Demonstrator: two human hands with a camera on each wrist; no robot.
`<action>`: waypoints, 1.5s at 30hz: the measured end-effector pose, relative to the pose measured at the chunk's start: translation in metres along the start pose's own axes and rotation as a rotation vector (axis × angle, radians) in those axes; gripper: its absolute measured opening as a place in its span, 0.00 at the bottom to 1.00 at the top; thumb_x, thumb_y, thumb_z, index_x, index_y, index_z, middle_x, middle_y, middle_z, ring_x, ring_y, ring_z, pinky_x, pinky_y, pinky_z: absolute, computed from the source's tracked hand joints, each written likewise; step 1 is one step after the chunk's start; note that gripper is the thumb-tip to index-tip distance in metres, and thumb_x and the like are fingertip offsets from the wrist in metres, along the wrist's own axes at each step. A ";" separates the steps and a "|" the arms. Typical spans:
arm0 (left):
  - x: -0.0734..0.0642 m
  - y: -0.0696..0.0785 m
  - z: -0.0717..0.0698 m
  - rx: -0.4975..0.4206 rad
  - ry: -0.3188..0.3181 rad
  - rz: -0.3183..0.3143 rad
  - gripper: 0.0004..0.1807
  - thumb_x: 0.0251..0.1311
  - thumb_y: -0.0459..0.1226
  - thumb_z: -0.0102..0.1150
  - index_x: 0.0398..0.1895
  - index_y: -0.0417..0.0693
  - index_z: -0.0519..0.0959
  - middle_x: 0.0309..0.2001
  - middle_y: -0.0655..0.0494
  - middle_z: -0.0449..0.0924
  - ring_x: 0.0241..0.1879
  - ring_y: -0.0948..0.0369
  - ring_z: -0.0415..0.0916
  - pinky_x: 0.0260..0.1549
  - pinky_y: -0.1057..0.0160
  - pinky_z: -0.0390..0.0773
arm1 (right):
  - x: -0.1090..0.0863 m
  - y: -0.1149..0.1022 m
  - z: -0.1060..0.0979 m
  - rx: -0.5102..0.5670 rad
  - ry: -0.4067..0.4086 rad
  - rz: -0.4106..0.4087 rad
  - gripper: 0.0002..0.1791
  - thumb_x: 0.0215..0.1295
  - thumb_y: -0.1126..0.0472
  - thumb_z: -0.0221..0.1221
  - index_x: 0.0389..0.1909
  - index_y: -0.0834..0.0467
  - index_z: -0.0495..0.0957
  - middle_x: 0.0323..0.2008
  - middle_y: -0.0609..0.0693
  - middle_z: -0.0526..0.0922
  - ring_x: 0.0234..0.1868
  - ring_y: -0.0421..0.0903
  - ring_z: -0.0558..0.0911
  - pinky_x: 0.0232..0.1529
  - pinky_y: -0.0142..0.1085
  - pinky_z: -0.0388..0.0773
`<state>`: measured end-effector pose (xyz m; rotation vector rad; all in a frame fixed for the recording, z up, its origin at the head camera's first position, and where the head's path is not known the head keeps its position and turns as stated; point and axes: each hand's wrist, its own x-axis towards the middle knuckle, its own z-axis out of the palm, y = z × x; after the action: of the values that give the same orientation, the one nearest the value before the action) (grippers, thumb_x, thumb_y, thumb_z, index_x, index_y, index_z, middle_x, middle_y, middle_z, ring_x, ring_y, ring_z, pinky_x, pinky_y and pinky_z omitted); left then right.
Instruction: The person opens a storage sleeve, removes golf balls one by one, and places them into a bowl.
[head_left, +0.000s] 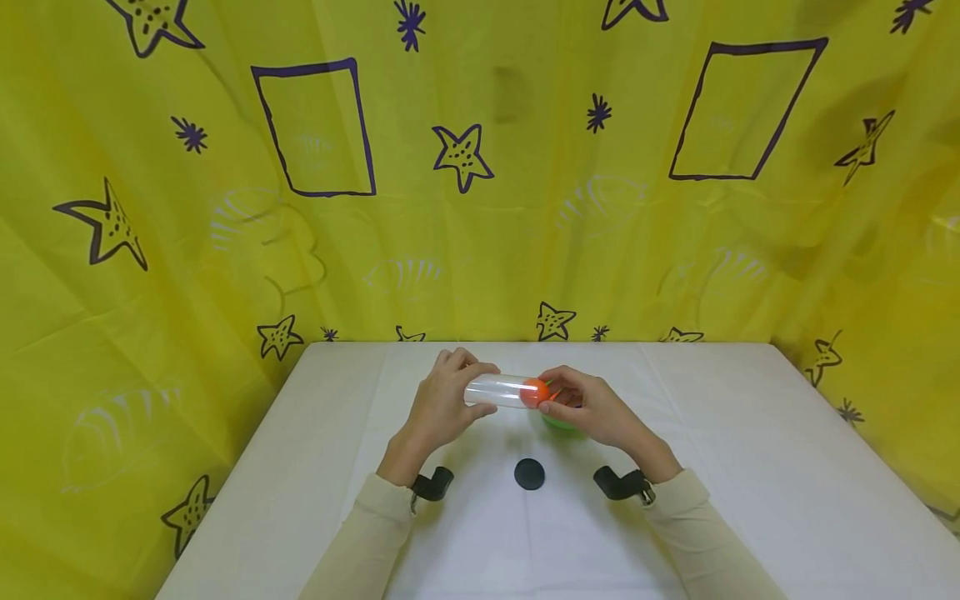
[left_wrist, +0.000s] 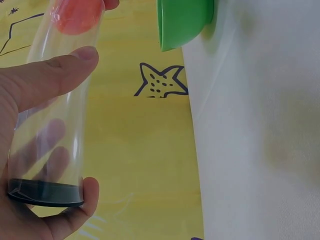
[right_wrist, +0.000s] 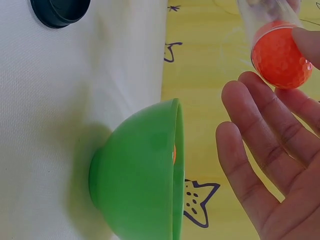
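My left hand (head_left: 444, 402) grips a clear plastic tube (head_left: 491, 390), held nearly level above the table. A black cap (left_wrist: 46, 193) closes the tube's end by the left palm. At the other end, an orange golf ball (right_wrist: 281, 57) sits partly inside the mouth. My right hand (head_left: 600, 410) pinches this ball between thumb and forefinger, its other fingers extended loosely. Below that hand stands a green bowl (right_wrist: 137, 170), mostly hidden by it in the head view. A bit of orange (right_wrist: 174, 154) shows inside the bowl's rim.
A loose black cap (head_left: 529, 474) lies on the white-covered table (head_left: 465, 533), between the forearms and nearer the front. Behind the table hangs a yellow curtain (head_left: 495, 250) with drawn stars. Each wrist wears a black camera mount.
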<state>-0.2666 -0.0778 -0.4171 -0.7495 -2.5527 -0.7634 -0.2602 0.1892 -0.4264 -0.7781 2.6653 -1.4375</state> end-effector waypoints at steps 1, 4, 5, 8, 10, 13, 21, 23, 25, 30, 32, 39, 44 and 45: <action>0.000 0.000 0.000 0.004 0.002 0.002 0.27 0.47 0.41 0.82 0.53 0.57 0.85 0.48 0.55 0.78 0.49 0.55 0.70 0.41 0.57 0.79 | 0.000 0.000 0.000 0.000 -0.002 0.001 0.20 0.68 0.59 0.67 0.59 0.58 0.77 0.44 0.54 0.86 0.41 0.46 0.85 0.47 0.37 0.83; 0.000 0.000 0.000 0.010 0.006 0.004 0.27 0.47 0.42 0.82 0.53 0.57 0.85 0.48 0.55 0.78 0.49 0.55 0.71 0.40 0.56 0.80 | 0.000 -0.001 -0.001 0.002 -0.004 0.003 0.21 0.68 0.59 0.67 0.59 0.58 0.77 0.44 0.53 0.86 0.42 0.46 0.85 0.48 0.37 0.83; 0.000 -0.001 0.000 0.011 0.008 0.004 0.27 0.47 0.42 0.82 0.53 0.57 0.85 0.48 0.55 0.78 0.49 0.55 0.71 0.40 0.56 0.80 | 0.000 -0.001 -0.001 0.003 -0.006 0.004 0.21 0.68 0.59 0.66 0.59 0.58 0.77 0.45 0.53 0.86 0.42 0.46 0.85 0.48 0.38 0.83; 0.000 -0.001 -0.001 0.007 0.013 0.002 0.26 0.47 0.41 0.82 0.53 0.57 0.85 0.47 0.55 0.78 0.49 0.55 0.71 0.40 0.56 0.80 | 0.000 -0.002 -0.002 0.006 -0.007 0.005 0.21 0.68 0.59 0.66 0.59 0.58 0.77 0.45 0.54 0.86 0.43 0.47 0.85 0.49 0.39 0.83; 0.000 -0.002 0.000 0.005 0.017 -0.001 0.26 0.46 0.40 0.83 0.52 0.56 0.85 0.47 0.55 0.78 0.49 0.54 0.71 0.40 0.56 0.80 | 0.000 -0.002 -0.002 0.006 -0.007 0.011 0.21 0.68 0.59 0.66 0.60 0.58 0.77 0.45 0.54 0.86 0.43 0.47 0.86 0.50 0.40 0.83; 0.000 -0.001 -0.001 0.003 0.016 -0.004 0.27 0.46 0.40 0.83 0.52 0.57 0.85 0.47 0.55 0.78 0.50 0.54 0.71 0.40 0.55 0.80 | 0.000 -0.001 -0.002 0.000 -0.007 0.020 0.22 0.68 0.58 0.67 0.60 0.58 0.76 0.45 0.53 0.86 0.44 0.48 0.85 0.50 0.38 0.83; 0.000 -0.002 -0.001 0.014 0.016 -0.001 0.27 0.47 0.41 0.82 0.53 0.56 0.85 0.47 0.54 0.78 0.50 0.54 0.71 0.40 0.55 0.81 | -0.001 0.002 -0.003 -0.006 -0.002 0.024 0.22 0.68 0.57 0.67 0.59 0.58 0.77 0.46 0.54 0.86 0.43 0.49 0.84 0.48 0.35 0.82; 0.000 -0.002 -0.001 0.018 0.017 0.001 0.27 0.47 0.41 0.82 0.53 0.56 0.85 0.48 0.54 0.78 0.50 0.54 0.71 0.40 0.55 0.81 | -0.001 0.002 -0.003 -0.003 0.000 0.022 0.22 0.67 0.57 0.67 0.59 0.58 0.77 0.45 0.54 0.86 0.43 0.49 0.85 0.47 0.34 0.82; 0.000 -0.002 -0.001 0.019 0.018 0.002 0.26 0.47 0.41 0.82 0.53 0.56 0.85 0.48 0.54 0.78 0.50 0.54 0.71 0.40 0.56 0.81 | 0.000 0.002 -0.003 -0.001 0.001 0.019 0.22 0.67 0.57 0.67 0.59 0.58 0.77 0.45 0.54 0.86 0.43 0.49 0.85 0.47 0.33 0.82; 0.000 -0.003 -0.001 0.023 0.025 0.004 0.26 0.47 0.42 0.82 0.53 0.56 0.85 0.47 0.55 0.78 0.50 0.55 0.71 0.40 0.56 0.81 | 0.000 0.002 -0.003 0.008 -0.002 0.009 0.22 0.68 0.58 0.67 0.60 0.59 0.77 0.45 0.54 0.86 0.43 0.48 0.86 0.48 0.33 0.82; 0.000 -0.002 -0.001 0.024 0.027 0.003 0.26 0.47 0.42 0.82 0.53 0.57 0.85 0.47 0.55 0.78 0.49 0.55 0.71 0.40 0.56 0.81 | 0.000 0.002 -0.003 0.007 -0.005 0.011 0.22 0.68 0.58 0.67 0.60 0.58 0.77 0.45 0.54 0.86 0.44 0.48 0.86 0.49 0.33 0.82; 0.000 -0.002 -0.001 0.009 0.013 -0.022 0.27 0.47 0.41 0.82 0.53 0.57 0.85 0.48 0.54 0.78 0.50 0.54 0.71 0.42 0.55 0.81 | 0.000 0.003 -0.003 -0.001 -0.010 0.018 0.22 0.68 0.58 0.67 0.59 0.58 0.77 0.44 0.53 0.86 0.42 0.46 0.85 0.48 0.34 0.82; 0.001 -0.002 -0.001 0.002 0.017 -0.021 0.27 0.47 0.41 0.82 0.53 0.56 0.85 0.48 0.54 0.78 0.50 0.54 0.71 0.42 0.55 0.81 | 0.000 0.006 -0.003 0.001 -0.002 0.012 0.20 0.67 0.59 0.67 0.58 0.57 0.78 0.43 0.53 0.86 0.41 0.46 0.85 0.46 0.32 0.82; 0.001 -0.002 -0.001 0.001 0.020 -0.021 0.27 0.47 0.41 0.82 0.53 0.56 0.85 0.48 0.54 0.78 0.50 0.54 0.71 0.42 0.55 0.81 | 0.001 0.006 -0.003 0.002 0.000 0.010 0.20 0.67 0.59 0.68 0.58 0.57 0.78 0.43 0.53 0.86 0.40 0.46 0.85 0.46 0.31 0.82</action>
<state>-0.2681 -0.0797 -0.4165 -0.7126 -2.5470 -0.7725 -0.2641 0.1944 -0.4293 -0.7635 2.6631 -1.4380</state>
